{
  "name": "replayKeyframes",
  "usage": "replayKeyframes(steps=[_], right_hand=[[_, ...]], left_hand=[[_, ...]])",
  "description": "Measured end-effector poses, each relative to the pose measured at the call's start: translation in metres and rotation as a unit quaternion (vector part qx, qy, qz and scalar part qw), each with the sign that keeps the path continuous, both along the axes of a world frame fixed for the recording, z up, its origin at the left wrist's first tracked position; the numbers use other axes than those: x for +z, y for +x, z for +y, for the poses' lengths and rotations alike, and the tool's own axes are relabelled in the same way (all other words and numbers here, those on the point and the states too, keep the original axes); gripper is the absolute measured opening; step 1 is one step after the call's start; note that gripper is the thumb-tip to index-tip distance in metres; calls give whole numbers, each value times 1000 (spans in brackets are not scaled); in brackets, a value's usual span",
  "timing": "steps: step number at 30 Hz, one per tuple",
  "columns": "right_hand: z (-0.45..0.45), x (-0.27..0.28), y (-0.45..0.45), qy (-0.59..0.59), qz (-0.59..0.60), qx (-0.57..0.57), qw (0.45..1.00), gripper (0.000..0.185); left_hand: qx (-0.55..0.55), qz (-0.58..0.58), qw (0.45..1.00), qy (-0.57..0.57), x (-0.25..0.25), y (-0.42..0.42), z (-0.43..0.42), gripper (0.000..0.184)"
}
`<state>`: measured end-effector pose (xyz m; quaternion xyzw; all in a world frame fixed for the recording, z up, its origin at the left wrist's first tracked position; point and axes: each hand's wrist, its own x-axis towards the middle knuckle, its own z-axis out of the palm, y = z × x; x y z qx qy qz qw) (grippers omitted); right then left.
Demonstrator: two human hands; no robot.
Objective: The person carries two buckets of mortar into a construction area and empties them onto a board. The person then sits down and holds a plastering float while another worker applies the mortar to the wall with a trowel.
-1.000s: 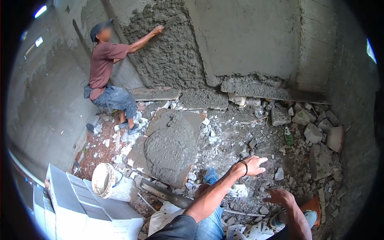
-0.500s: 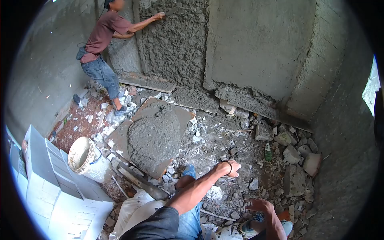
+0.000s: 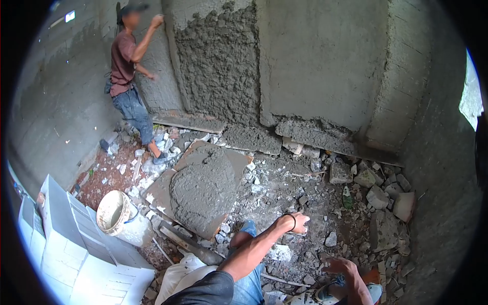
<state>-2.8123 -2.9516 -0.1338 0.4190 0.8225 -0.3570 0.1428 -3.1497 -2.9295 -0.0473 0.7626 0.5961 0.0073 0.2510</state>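
My left hand [image 3: 299, 223], with a dark band at the wrist, is closed above the rubble floor. Something thin and pale may show under its fingers, but I cannot make it out. To the lower right, my right hand [image 3: 339, 266] hangs over my shoe [image 3: 330, 291] with its fingers apart and nothing visible in them. Left of my hands, a heap of wet mortar [image 3: 206, 184] lies on a flat board [image 3: 165, 193]. A pale stone chunk [image 3: 279, 252] is on the ground just below my left hand.
A co-worker [image 3: 127, 66] stands at the far left beside the roughly plastered wall [image 3: 218, 66]. A dirty white bucket [image 3: 134, 229] and pale stacked blocks [image 3: 71, 249] are at left. Broken masonry [image 3: 384, 229] lines the right wall.
My view has shifted slightly up and left. The co-worker stands more upright, with the arm that reached to the wall now bent and raised near the head. My hands keep nearly the same pose.
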Motion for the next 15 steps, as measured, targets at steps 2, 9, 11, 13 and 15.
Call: replayKeyframes(steps=[2, 9, 11, 13, 15], right_hand=[[-58, 103, 0, 106, 277, -9, 955, 34], [-67, 135, -3, 172, 372, -5, 912, 47], [-57, 123, -4, 182, 369, 22, 911, 53], [-48, 110, -5, 172, 391, 39, 903, 59], [-49, 106, -2, 178, 393, 40, 901, 60]], left_hand=[[-6, 4, 1000, -21, 2, -2, -2, 47], [-34, 7, 998, -52, 0, 10, -4, 54], [-38, 5, 998, -57, 4, 14, -5, 54], [-39, -2, 998, -57, 3, 15, -5, 55], [-38, 19, 997, -70, 11, 15, -5, 55]])
